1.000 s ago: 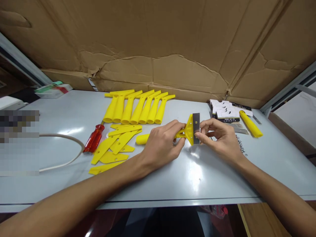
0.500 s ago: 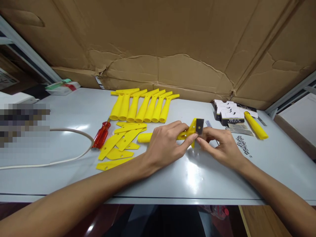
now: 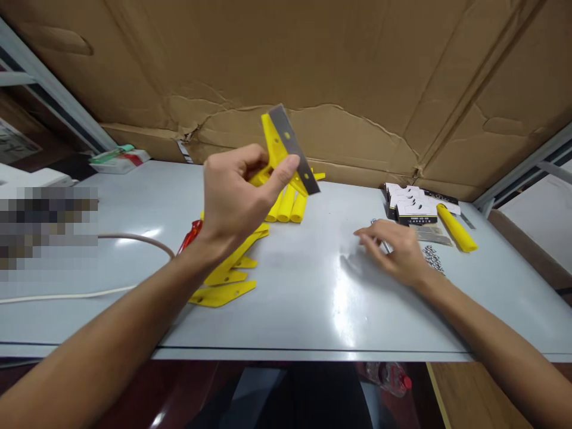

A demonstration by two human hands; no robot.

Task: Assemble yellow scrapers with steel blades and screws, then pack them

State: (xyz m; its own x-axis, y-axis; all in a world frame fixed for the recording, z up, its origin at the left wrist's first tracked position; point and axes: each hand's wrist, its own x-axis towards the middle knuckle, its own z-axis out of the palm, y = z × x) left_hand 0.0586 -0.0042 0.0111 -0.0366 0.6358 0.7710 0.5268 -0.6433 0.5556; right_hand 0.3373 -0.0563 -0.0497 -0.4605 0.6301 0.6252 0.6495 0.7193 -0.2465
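Fingers of the left hand point(image 3: 236, 185) close round a yellow scraper point(image 3: 273, 146), raised above the table point(image 3: 304, 322), its metal blade point(image 3: 292, 143) slanting, with the thumb up against the head. Most of its handle is lost behind that hand. Lower down, the right hand point(image 3: 400, 250) hovers with fingers loosely bent; a thin metal rod point(image 3: 386, 246) shows among them, mostly covered, and I can't tell whether it is held.

Behind the left hand, only part of a row of yellow handles point(image 3: 285, 208) peeks out. The left arm covers much of the flat yellow pieces point(image 3: 223, 294) and all but a sliver of something red point(image 3: 189, 235). Whatever sits at the far left is too blurred to make out.

Grey and glossy, the table catches a white glare. Toward its right lie small screws point(image 3: 431, 257), white-and-black packets point(image 3: 415, 205) and a loose yellow handle point(image 3: 456, 228). Creased cardboard point(image 3: 335, 59) walls the back, and below the edge a red-capped bottle point(image 3: 388, 376) is partly cut off from sight.
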